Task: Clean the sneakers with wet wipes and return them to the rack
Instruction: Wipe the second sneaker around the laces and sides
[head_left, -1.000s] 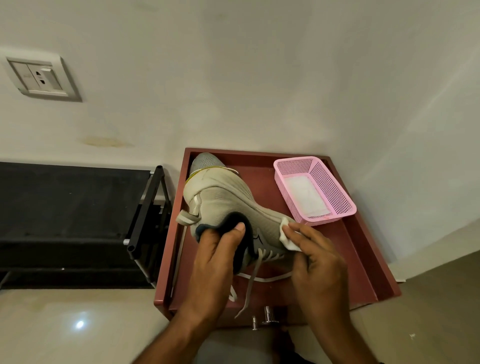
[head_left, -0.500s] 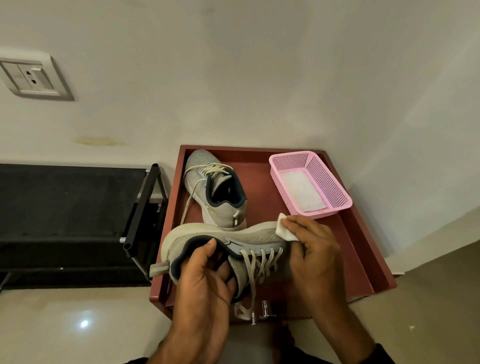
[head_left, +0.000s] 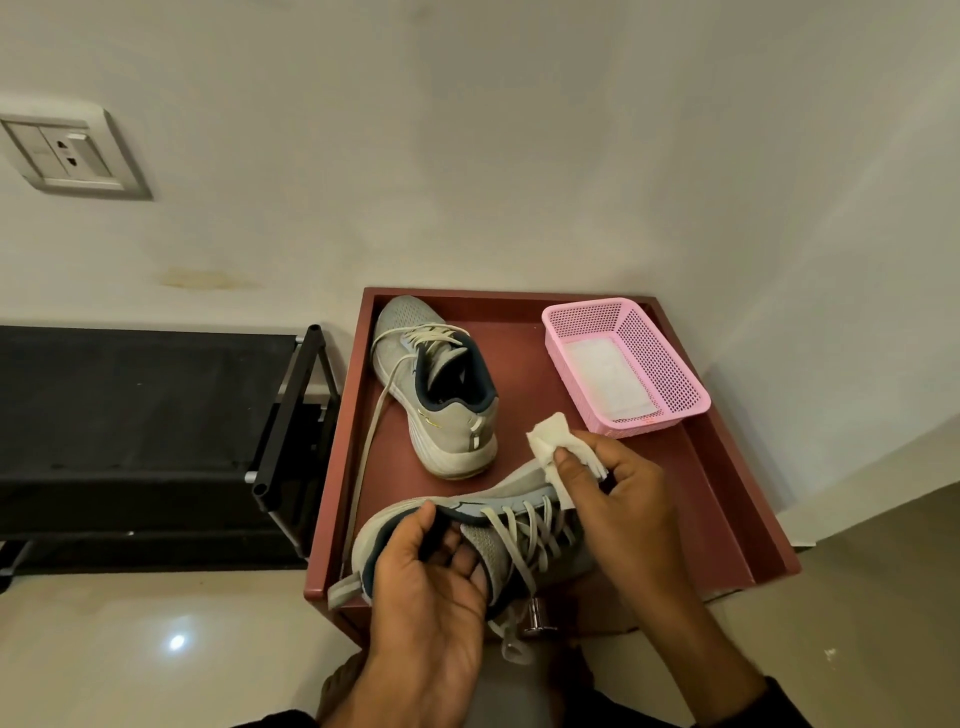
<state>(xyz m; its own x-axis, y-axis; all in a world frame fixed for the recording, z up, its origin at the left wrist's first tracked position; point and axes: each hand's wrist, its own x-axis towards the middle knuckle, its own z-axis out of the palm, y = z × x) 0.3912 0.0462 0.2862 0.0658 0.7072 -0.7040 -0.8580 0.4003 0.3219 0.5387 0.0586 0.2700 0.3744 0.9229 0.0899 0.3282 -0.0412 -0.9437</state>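
Indoors, left hand (head_left: 426, 587) grips sneaker (head_left: 467, 535), right hand (head_left: 618, 499) pinches wipe (head_left: 550, 441) over red tray (head_left: 727, 499).

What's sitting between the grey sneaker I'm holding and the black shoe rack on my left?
Nothing visible. The grey sneaker is gripped by the left hand above the raised left rim of the reddish-brown tray, with the black shoe rack just beyond it. The right hand pinches the white wipe.
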